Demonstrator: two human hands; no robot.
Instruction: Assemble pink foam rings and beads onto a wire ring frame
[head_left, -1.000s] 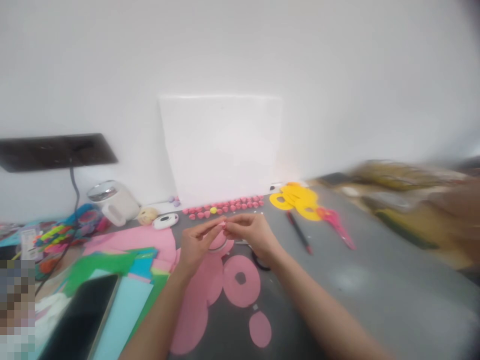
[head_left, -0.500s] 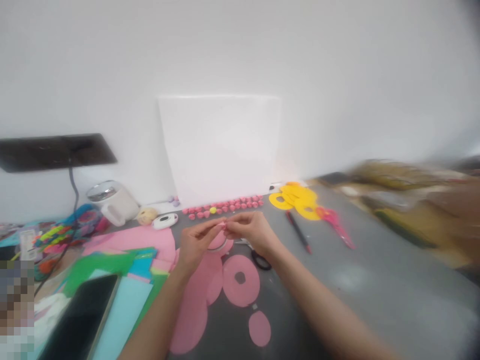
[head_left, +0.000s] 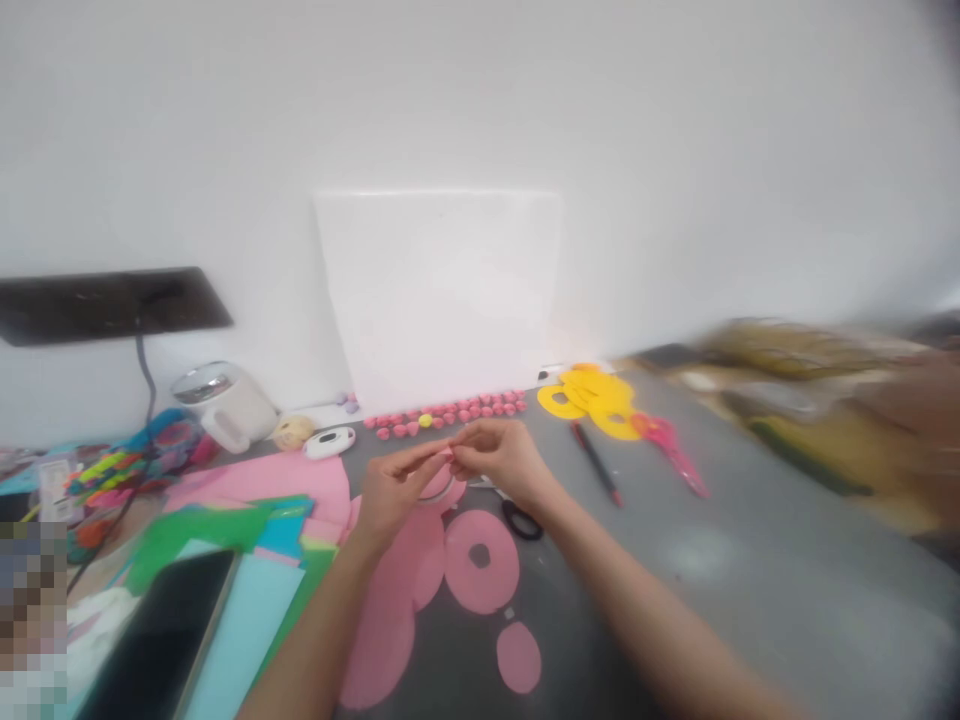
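Observation:
My left hand (head_left: 390,492) and my right hand (head_left: 501,458) meet fingertip to fingertip above the desk. Both pinch a small pink paper piece (head_left: 448,456), mostly hidden by the fingers. Below them lie pink paper circles (head_left: 429,560), overlapping, and a pink paper ring (head_left: 499,585) with a rough hole. A pink paper oval (head_left: 519,658) rests nearer to me. Scissors (head_left: 534,531) with a black handle lie partly under my right hand. Just beyond my fingers, several small pink rolled pieces (head_left: 472,410) stand in rows, with one yellow piece (head_left: 426,421) among them.
A white board (head_left: 450,290) leans on the wall. Yellow paper rings (head_left: 596,388), a dark pen (head_left: 596,463) and pink scissors (head_left: 675,452) lie to the right. On the left are a phone (head_left: 165,640), coloured sheets (head_left: 247,620), a white mug (head_left: 232,405) and a white oval device (head_left: 330,442).
My fingers shift slightly around the pink paper piece, and the right fingertips rise a little. Everything on the desk stays in place.

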